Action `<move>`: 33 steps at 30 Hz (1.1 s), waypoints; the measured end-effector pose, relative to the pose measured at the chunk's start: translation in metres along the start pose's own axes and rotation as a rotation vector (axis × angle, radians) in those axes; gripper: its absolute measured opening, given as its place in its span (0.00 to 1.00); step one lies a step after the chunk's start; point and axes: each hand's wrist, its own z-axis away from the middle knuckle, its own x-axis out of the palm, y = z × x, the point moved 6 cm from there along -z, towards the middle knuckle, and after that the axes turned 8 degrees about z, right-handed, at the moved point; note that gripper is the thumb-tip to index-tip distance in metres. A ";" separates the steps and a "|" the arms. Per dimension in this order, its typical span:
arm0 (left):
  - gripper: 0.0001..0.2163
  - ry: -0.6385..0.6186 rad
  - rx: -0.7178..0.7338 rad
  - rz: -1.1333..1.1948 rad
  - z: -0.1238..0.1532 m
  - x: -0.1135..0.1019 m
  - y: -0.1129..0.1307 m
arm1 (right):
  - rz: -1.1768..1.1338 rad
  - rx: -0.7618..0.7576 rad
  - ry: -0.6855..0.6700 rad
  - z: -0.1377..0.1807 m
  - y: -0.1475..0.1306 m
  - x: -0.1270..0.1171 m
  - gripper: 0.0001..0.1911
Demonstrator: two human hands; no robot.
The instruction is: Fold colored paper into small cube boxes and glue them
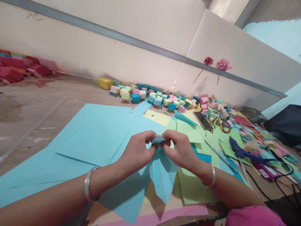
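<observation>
Both my hands meet at the centre, above the sheets on the table. Between them is a folded piece of light blue paper, its pointed lower part hanging down. My left hand pinches the folded top of the paper from the left. My right hand pinches the same top edge from the right, with the fingertips close together. Large light blue sheets lie under and left of my hands. Light green sheets lie to the right, beside and under my right forearm.
Many small paper boxes line the wall. On the right lie a phone, scissors, a long metal blade, a blue glue gun and a pink power strip with black cables. Red paper boxes are piled at far left.
</observation>
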 end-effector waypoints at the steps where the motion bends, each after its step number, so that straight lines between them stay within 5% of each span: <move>1: 0.06 -0.023 -0.014 0.027 0.000 0.001 -0.001 | -0.015 0.011 -0.008 0.000 0.001 0.001 0.09; 20: 0.09 0.048 -0.038 -0.087 -0.002 -0.008 -0.002 | -0.178 0.024 0.038 -0.001 0.008 0.003 0.14; 27: 0.12 -0.275 -0.160 0.070 -0.008 -0.006 0.003 | -0.193 0.047 0.067 -0.001 0.008 0.000 0.12; 33: 0.10 -0.259 -0.220 0.122 -0.011 -0.013 0.001 | -0.184 0.024 0.071 0.000 0.004 -0.001 0.13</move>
